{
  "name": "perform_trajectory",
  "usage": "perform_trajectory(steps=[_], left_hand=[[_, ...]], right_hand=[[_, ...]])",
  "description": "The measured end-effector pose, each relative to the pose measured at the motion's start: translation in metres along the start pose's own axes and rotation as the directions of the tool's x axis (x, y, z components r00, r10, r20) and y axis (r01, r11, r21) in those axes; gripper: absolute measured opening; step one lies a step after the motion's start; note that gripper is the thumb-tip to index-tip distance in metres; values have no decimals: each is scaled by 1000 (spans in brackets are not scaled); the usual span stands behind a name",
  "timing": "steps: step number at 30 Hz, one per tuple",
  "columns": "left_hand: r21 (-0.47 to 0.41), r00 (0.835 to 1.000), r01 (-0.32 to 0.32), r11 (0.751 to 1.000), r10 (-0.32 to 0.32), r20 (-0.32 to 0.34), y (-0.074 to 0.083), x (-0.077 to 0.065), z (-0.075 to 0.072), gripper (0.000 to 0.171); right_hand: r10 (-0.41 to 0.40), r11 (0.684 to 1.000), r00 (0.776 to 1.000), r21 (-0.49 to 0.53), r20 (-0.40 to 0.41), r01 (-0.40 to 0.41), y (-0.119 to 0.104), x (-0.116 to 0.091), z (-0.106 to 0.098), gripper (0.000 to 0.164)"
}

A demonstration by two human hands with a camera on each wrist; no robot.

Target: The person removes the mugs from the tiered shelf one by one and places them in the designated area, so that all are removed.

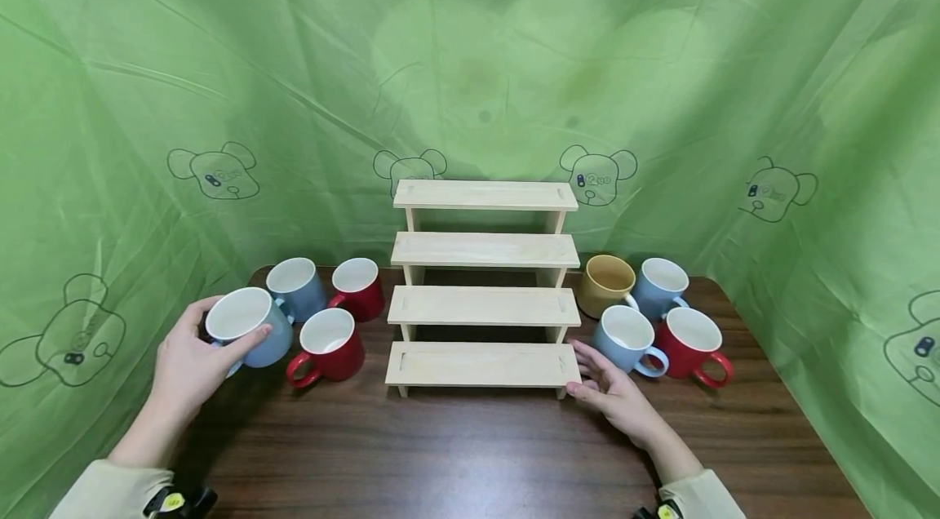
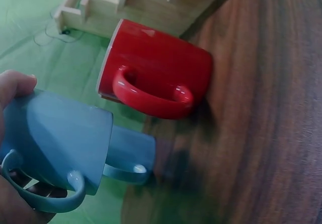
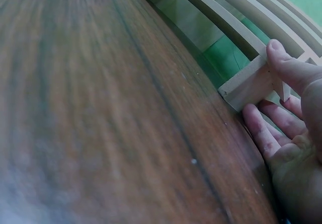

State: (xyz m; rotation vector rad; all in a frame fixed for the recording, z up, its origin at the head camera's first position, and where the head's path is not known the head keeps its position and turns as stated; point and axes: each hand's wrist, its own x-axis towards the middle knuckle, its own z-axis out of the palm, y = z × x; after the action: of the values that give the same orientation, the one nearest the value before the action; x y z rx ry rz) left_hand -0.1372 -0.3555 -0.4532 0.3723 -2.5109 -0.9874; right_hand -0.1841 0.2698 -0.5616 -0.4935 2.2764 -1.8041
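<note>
My left hand point(image 1: 192, 356) grips a light blue mug point(image 1: 270, 339) with a white inside, held upright at the left, fingers and thumb around its body. In the left wrist view the blue mug's point(image 2: 55, 138) handle faces down. Close to it stand a red mug point(image 1: 343, 356) and, behind, another blue mug point(image 1: 304, 299). My right hand point(image 1: 620, 401) holds the right end of the lowest step of a four-step wooden display stand point(image 1: 481, 364). In the right wrist view the thumb lies on the step's point(image 3: 251, 83) corner, with the curled fingers beside its leg.
A second red mug point(image 1: 370, 299) stands left of the stand. To the right are a yellow mug point(image 1: 593, 294), two blue mugs, one in front point(image 1: 613, 354) and one behind point(image 1: 649, 294), and a red mug point(image 1: 676, 356). Green cloth point(image 1: 477, 78) surrounds the dark wooden table point(image 1: 470, 454).
</note>
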Motion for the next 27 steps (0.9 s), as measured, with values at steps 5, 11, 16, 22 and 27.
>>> perform_trajectory(steps=[5, 11, 16, 22, 27], left_hand=[[-3, 1000, 24, 1000, -24, 6, -10, -2, 7, 82], [22, 999, 15, 1000, -16, 44, -22, -1, 16, 83], [31, 996, -18, 999, 15, 88, -30, 0, 23, 86], [24, 991, -11, 1000, 8, 134, -33, -1, 31, 89], [14, 989, -9, 1000, 7, 146, -34, 0, 37, 89]], right_hand=[[4, 1000, 1000, 2, 4, -4, 1, 1, -1, 73], [1, 1000, 1000, 9, 11, -1, 1, 1, -1, 73], [1, 1000, 1000, 17, 14, -1, 1, 1, -2, 73], [0, 1000, 1000, 21, 17, -1, 0, 1, -2, 73], [-8, 1000, 1000, 20, 12, 7, 1, 1, -1, 73]])
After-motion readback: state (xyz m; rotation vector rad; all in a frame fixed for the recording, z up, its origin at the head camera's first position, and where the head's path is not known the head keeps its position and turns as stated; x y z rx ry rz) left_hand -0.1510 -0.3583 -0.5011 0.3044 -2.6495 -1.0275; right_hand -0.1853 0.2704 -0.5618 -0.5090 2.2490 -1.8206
